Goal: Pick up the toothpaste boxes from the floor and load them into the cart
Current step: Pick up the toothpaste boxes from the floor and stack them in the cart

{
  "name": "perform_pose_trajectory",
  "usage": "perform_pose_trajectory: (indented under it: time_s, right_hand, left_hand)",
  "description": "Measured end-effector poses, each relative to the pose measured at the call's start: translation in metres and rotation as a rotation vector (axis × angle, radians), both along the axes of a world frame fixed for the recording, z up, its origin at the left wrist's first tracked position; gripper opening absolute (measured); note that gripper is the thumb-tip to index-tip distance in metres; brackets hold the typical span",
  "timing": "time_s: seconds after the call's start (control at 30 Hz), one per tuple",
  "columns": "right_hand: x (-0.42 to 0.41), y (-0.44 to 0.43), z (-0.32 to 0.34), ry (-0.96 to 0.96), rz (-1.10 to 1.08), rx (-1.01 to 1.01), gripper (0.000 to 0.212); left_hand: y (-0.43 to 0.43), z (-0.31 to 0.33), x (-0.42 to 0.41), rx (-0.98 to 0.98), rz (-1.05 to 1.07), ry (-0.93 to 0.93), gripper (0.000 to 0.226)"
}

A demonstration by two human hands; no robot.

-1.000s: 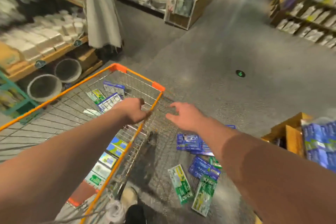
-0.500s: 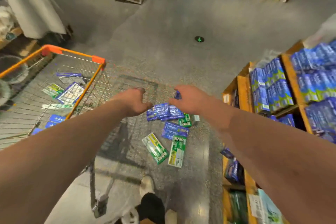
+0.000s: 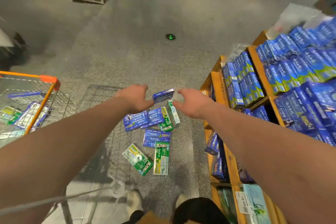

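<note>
Several toothpaste boxes lie scattered on the grey floor: blue ones (image 3: 135, 122) (image 3: 156, 138), green ones (image 3: 161, 158) (image 3: 137, 159) and a white-green one (image 3: 173, 114). A single blue box (image 3: 163, 95) lies at the far end of the pile. My left hand (image 3: 134, 99) and my right hand (image 3: 192, 103) are stretched out on either side of it, fingers apart, holding nothing. The left thumb is close to the box's left end. At the left edge is the orange-rimmed wire cart (image 3: 49, 80), with several boxes (image 3: 25, 94) lying inside.
A wooden shelf (image 3: 216, 85) packed with blue toothpaste boxes (image 3: 291, 71) runs along the right, close to the pile. A green arrow marker (image 3: 170, 36) is set into the floor ahead. My shoes (image 3: 134, 200) stand just behind the pile. More shelving stands at the far end.
My view has swung right, away from the cart. Both hands left the cart's rim and now reach over the floor pile, either side of the far blue box.
</note>
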State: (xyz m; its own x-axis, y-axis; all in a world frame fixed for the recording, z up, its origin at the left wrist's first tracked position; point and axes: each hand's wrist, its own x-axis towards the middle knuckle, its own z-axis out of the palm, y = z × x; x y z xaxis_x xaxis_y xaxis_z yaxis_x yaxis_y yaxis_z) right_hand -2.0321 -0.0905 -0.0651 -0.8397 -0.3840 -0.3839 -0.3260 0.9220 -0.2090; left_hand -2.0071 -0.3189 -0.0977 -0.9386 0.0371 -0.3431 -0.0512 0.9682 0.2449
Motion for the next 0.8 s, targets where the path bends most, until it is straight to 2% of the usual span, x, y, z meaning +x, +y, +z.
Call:
perform_pose_trajectory:
  time_s: [0.2, 0.3, 0.47, 0.63, 0.8]
  right_hand:
    - [-0.060, 0.011, -0.037, -0.037, 0.072, 0.016, 0.054]
    - [-0.090, 0.002, -0.061, -0.081, 0.131, -0.039, 0.050]
    - [-0.119, -0.012, -0.122, -0.158, 0.270, -0.044, 0.063]
    - [-0.135, -0.021, -0.239, -0.159, 0.306, -0.039, 0.063]
    - [-0.133, -0.019, -0.408, -0.164, 0.328, -0.031, 0.054]
  left_hand:
    - [0.024, -0.021, -0.031, -0.055, -0.011, 0.007, 0.074]
    - [0.026, -0.036, -0.040, -0.057, 0.077, -0.006, 0.075]
    - [0.032, -0.085, -0.045, -0.120, 0.251, -0.073, 0.071]
    - [0.037, -0.197, -0.050, -0.117, 0.316, -0.129, 0.069]
    - [0.049, -0.351, -0.049, -0.097, 0.304, -0.187, 0.066]
